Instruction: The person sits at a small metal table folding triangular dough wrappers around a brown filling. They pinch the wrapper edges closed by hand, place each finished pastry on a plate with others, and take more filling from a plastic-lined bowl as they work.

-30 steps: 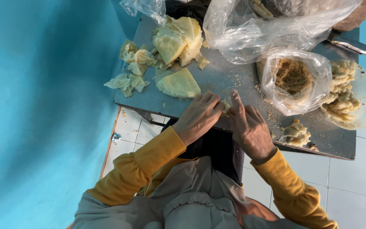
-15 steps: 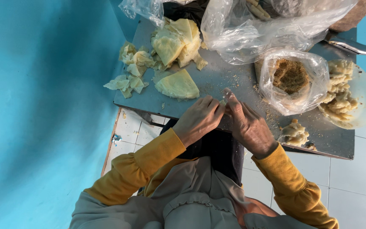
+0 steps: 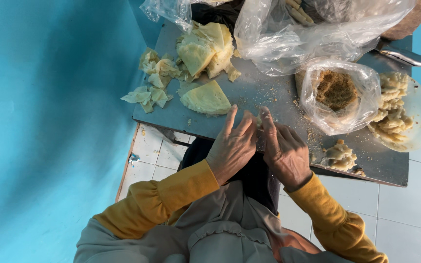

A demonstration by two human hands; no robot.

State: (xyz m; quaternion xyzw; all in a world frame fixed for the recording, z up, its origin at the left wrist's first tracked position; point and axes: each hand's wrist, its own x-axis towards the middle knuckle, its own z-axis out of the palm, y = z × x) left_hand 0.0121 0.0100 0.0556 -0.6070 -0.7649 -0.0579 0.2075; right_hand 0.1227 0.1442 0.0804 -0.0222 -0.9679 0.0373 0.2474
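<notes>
My left hand point(image 3: 233, 144) and my right hand point(image 3: 285, 150) meet at the near edge of a grey metal table point(image 3: 264, 92). Together they pinch a small pale piece of wrapper point(image 3: 258, 122), mostly hidden between the fingertips. Just beyond my left hand lies a folded yellow wrapper sheet point(image 3: 206, 98). Both arms wear yellow sleeves.
A pile of wrapper sheets point(image 3: 205, 48) and torn scraps point(image 3: 152, 80) lie at the far left. A clear bag of brown filling point(image 3: 336, 92) stands to the right, beside a plate of pale folded pieces point(image 3: 395, 109). One finished lump point(image 3: 339, 156) sits near the front edge. Large plastic bags point(image 3: 313, 29) lie behind.
My hands have drawn closer together, fingertips now closed over the small piece. Nothing else on the table has moved.
</notes>
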